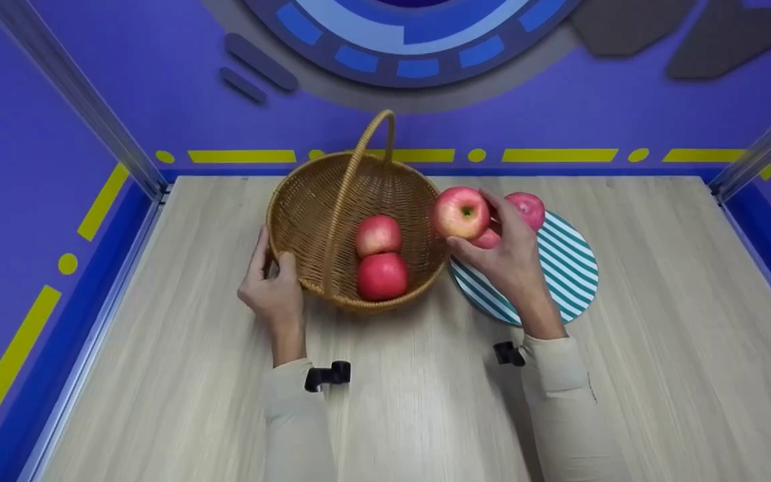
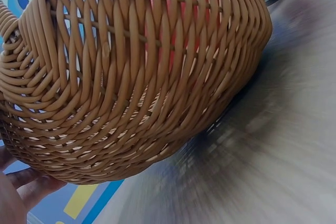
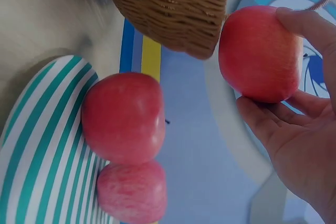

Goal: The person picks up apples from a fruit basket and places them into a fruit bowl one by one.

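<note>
My right hand [image 1: 509, 258] grips a red and yellow apple [image 1: 460, 213] between thumb and fingers, its stem end facing up. The apple is at the right rim of a brown wicker basket [image 1: 305, 207], which has one arched handle. Inside the basket two red apples [image 1: 383, 276] lie against each other. On the basket's left side, my left hand [image 1: 275, 294] holds the rim; in the left wrist view its fingers [image 2: 42, 188] are partly hidden behind the weave. Two more apples [image 3: 123, 118] sit on a round green-and-white striped mat [image 3: 39, 129], partly covered by my right hand in the head view.
A pale wood-grain table [image 1: 412, 395] lies beneath everything. Blue printed panels [image 1: 158, 87] with yellow marks stand behind it and at both sides, joined by metal corner posts [image 1: 91, 100]. A small black mount [image 1: 327, 376] is on each wrist.
</note>
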`<state>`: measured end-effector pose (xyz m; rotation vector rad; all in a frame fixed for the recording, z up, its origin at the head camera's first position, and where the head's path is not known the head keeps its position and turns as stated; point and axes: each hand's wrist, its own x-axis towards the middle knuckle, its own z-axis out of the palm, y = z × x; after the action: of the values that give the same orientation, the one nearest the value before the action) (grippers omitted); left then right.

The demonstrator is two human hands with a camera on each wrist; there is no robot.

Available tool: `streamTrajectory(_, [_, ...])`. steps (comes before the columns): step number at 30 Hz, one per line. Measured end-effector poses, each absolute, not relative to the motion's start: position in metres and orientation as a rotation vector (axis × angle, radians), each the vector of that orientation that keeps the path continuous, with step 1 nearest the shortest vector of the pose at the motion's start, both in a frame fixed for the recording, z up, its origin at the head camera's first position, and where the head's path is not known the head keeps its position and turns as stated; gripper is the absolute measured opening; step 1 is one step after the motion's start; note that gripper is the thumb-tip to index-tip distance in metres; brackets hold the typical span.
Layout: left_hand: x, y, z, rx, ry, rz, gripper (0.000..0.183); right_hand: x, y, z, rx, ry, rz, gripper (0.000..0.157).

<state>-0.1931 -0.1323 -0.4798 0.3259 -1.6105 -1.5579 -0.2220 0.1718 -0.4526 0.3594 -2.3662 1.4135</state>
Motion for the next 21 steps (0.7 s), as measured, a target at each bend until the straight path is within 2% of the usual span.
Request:
streamTrajectory(11, [-0.193,-0.132,-0.478,0.353,-1.616,-1.590,0.044,-0.214,0.189,-0.460,0.225,-2.391,1.413,0.086])
streamTrajectory(21, [-0.210,-0.144,-0.508,0.365,-1.618,-1.598,0.045,-0.215,0.206,-0.463,0.233,-2.418,1.366,0.084])
